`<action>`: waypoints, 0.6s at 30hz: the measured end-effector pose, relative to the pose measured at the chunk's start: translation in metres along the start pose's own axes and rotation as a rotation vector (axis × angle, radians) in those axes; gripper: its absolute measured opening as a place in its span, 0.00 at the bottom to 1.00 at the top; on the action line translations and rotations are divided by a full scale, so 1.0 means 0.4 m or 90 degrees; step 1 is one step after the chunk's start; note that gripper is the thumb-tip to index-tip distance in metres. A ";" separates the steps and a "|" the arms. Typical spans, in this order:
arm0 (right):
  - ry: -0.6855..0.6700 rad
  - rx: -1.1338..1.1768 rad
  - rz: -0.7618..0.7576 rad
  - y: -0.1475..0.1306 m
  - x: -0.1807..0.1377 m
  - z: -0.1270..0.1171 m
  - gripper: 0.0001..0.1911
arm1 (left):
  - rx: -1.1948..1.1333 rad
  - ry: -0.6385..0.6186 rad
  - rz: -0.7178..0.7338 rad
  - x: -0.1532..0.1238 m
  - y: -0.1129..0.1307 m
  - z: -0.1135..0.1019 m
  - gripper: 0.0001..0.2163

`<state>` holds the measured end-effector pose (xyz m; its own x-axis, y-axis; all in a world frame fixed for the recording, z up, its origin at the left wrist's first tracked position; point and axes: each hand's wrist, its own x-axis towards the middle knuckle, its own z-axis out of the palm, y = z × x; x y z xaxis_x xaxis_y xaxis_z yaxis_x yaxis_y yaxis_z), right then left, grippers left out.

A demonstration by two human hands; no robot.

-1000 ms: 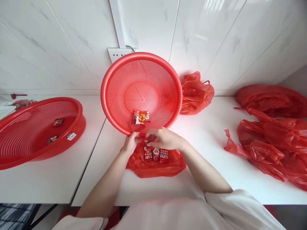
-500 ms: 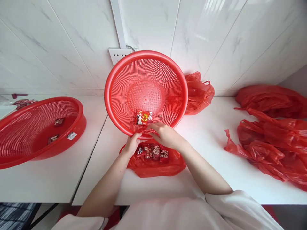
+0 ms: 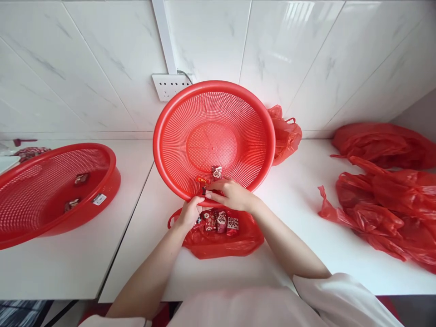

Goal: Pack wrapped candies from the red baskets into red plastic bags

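A round red plastic basket (image 3: pixel 163 136) with mesh sides is tilted toward me. My left hand (image 3: pixel 190 213) grips its near rim, thumb on top. Just inside that rim, the fingers of my right hand (image 3: pixel 231 194) are closed on a small red snack packet (image 3: pixel 201 180), partly hidden by them. Another snack packet (image 3: pixel 216 172) lies in the basket behind my right fingers. Beneath the near rim lies a red plastic bag (image 3: pixel 221 247), its mouth open, with several red snack packets (image 3: pixel 221 220) inside.
On the left stands a second red basket (image 3: pixel 114 175) with two small packets at its bottom. Behind the middle basket sits a red bag (image 3: pixel 286 136). Crumpled red bags (image 3: pixel 384 204) lie at the right. A power socket (image 3: pixel 170 86) is on the tiled wall.
The basket has tipped further toward me, and the packets inside slid to the near rim. My right hand moved slightly left and down, closing on a packet there. The view shifted slightly.
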<state>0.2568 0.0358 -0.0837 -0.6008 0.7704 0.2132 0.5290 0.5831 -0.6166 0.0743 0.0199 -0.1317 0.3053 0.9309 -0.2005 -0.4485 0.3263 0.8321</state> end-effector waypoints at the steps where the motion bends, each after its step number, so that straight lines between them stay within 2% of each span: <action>1: 0.002 0.010 -0.010 0.001 0.000 -0.004 0.21 | 0.000 0.002 -0.002 0.002 0.003 -0.001 0.12; 3: 0.000 0.015 -0.021 0.006 0.001 -0.006 0.20 | 0.000 0.003 -0.001 0.007 0.006 -0.007 0.13; 6: -0.004 0.000 -0.019 0.012 -0.001 -0.007 0.26 | -0.008 0.001 -0.008 0.014 0.006 -0.018 0.14; 9: 0.024 0.031 0.009 0.013 -0.006 -0.015 0.15 | -0.010 0.011 -0.002 0.019 0.005 -0.027 0.13; 11: 0.068 0.098 0.051 0.015 -0.009 -0.025 0.09 | -0.009 0.029 0.015 0.022 0.003 -0.031 0.12; 15: 0.212 0.301 0.149 0.026 -0.007 -0.040 0.17 | -0.020 0.050 0.022 0.026 0.001 -0.033 0.12; 18: 0.270 0.427 0.187 0.038 0.001 -0.037 0.20 | -0.018 0.041 0.006 0.024 0.000 -0.032 0.12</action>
<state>0.2736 0.0488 -0.0817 -0.1486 0.9762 0.1581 0.0807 0.1714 -0.9819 0.0667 0.0308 -0.1402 0.2469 0.9424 -0.2258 -0.4744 0.3207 0.8198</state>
